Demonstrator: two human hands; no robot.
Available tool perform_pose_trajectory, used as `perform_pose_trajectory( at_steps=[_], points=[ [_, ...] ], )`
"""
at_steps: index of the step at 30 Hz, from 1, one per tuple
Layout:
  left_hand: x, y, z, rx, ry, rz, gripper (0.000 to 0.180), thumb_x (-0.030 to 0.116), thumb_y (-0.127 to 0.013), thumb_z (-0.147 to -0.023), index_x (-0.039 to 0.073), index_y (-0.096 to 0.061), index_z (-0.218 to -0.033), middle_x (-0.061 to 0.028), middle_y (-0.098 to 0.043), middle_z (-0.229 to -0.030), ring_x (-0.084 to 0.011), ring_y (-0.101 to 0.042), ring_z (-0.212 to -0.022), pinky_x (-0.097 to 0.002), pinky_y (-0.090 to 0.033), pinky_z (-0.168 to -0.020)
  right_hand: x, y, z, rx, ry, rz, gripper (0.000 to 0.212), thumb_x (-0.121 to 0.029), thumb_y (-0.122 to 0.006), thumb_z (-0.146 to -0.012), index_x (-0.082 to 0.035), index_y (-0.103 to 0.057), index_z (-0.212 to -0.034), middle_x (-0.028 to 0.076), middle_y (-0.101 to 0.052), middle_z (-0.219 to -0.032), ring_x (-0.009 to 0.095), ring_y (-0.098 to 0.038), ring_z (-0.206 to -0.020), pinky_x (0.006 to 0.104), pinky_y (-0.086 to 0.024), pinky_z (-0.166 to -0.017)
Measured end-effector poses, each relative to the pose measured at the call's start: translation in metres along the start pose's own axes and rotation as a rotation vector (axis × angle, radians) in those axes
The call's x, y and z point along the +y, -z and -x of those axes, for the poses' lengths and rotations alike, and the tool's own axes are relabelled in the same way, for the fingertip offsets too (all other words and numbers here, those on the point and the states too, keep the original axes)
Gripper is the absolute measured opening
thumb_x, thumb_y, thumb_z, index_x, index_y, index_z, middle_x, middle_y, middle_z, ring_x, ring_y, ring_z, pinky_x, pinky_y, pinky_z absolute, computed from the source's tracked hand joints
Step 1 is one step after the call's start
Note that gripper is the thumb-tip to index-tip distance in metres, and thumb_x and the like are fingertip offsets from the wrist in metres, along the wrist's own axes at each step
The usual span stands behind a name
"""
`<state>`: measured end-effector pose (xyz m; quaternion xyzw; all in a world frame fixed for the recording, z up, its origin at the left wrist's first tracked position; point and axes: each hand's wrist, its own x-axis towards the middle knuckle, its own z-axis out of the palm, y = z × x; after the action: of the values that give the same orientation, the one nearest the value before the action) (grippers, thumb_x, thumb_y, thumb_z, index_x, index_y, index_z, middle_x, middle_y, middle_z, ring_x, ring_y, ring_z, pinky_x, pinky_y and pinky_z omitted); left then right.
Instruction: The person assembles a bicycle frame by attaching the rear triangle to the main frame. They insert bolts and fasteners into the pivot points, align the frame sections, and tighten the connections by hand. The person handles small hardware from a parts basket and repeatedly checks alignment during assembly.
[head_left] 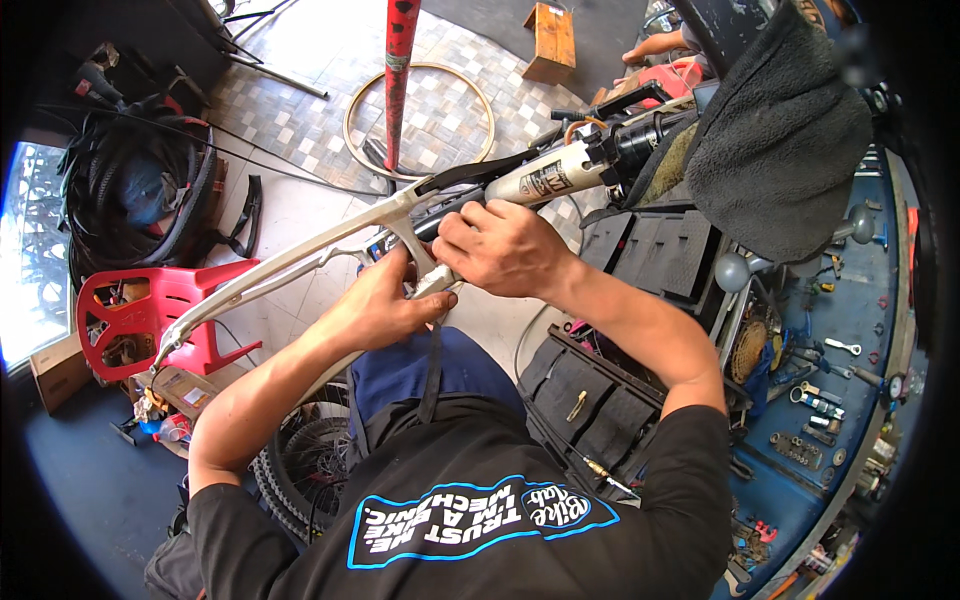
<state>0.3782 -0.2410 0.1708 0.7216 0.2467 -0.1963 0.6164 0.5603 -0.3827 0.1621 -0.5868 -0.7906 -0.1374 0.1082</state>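
A beige bicycle frame (512, 187) lies slantwise before me, its bare rear stays reaching toward the lower left. A dark cylindrical part (440, 213) sits inside the frame above my hands. My left hand (385, 300) is closed around the frame's lower middle, with its thumb lying along the near side. Just right of it, my right hand (505, 248) has its fingers curled against the frame's middle. Whatever those right fingertips pinch is hidden behind the knuckles. A dark grey cloth (790, 150) hangs over the frame's upper right end.
Beyond the frame stands a red pole (397, 80), near a bare wheel rim (488, 110) on the floor. Left are a red plastic chair (185, 290) and coiled tyres (90, 190). Tools cover a blue bench (800, 425) beside a black toolbox (570, 400). Another person's arm (655, 46) shows far right.
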Motion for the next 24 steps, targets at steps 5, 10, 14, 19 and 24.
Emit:
perform_pose_trajectory(
  at_steps=[5, 10, 14, 19, 24],
  points=[
    [-0.009, -0.01, 0.001, 0.119, -0.054, -0.14, 0.061, 0.038, -0.084, -0.085, -0.008, -0.059, -0.117, -0.0226, -0.072, -0.096, -0.0302, -0.072, -0.083, -0.0435, -0.056, -0.075, 0.012, -0.007, -0.006, -0.015, 0.188, 0.057, 0.014, -0.026, -0.064, -0.086, -0.014, -0.066, -0.079, 0.0, -0.052, -0.079, 0.015, -0.058, -0.075, 0.0308, -0.046, -0.062],
    [0.006, -0.004, 0.003, 0.006, 0.003, -0.223, 0.045, 0.03, -0.077, -0.088, -0.007, -0.061, -0.108, -0.0287, -0.071, -0.095, -0.039, -0.073, -0.088, -0.0477, -0.055, -0.078, 0.019, -0.007, -0.01, -0.09, 0.289, 0.025, 0.015, -0.025, -0.062, -0.082, -0.013, -0.062, -0.072, 0.0, -0.054, -0.076, 0.016, -0.059, -0.079, 0.0304, -0.046, -0.066],
    [-0.004, -0.005, 0.002, -0.025, -0.093, -0.267, 0.037, 0.023, -0.07, -0.091, -0.009, -0.059, -0.106, -0.033, -0.071, -0.096, -0.0469, -0.072, -0.097, -0.0521, -0.056, -0.083, 0.021, -0.004, -0.012, -0.093, 0.304, 0.008, 0.014, -0.025, -0.062, -0.083, -0.014, -0.062, -0.073, 0.0, -0.056, -0.075, 0.016, -0.059, -0.079, 0.0311, -0.047, -0.069],
    [-0.016, -0.007, -0.002, -0.002, -0.136, -0.292, 0.039, 0.026, -0.071, -0.092, -0.009, -0.059, -0.104, -0.0329, -0.071, -0.096, -0.0478, -0.071, -0.099, -0.0526, -0.055, -0.084, 0.026, -0.007, -0.01, -0.049, 0.314, -0.043, 0.015, -0.024, -0.062, -0.083, -0.013, -0.061, -0.073, 0.0, -0.056, -0.074, 0.017, -0.059, -0.078, 0.0316, -0.047, -0.07],
    [0.001, -0.003, 0.005, -0.006, -0.05, -0.216, 0.044, 0.03, -0.074, -0.091, -0.007, -0.064, -0.111, -0.0285, -0.073, -0.098, -0.0429, -0.073, -0.097, -0.049, -0.056, -0.085, 0.007, 0.018, -0.002, -0.163, 0.05, -0.015, 0.009, -0.018, -0.068, -0.083, -0.01, -0.066, -0.085, 0.003, -0.059, -0.087, 0.021, -0.062, -0.088, 0.0349, -0.049, -0.079]
  ],
)
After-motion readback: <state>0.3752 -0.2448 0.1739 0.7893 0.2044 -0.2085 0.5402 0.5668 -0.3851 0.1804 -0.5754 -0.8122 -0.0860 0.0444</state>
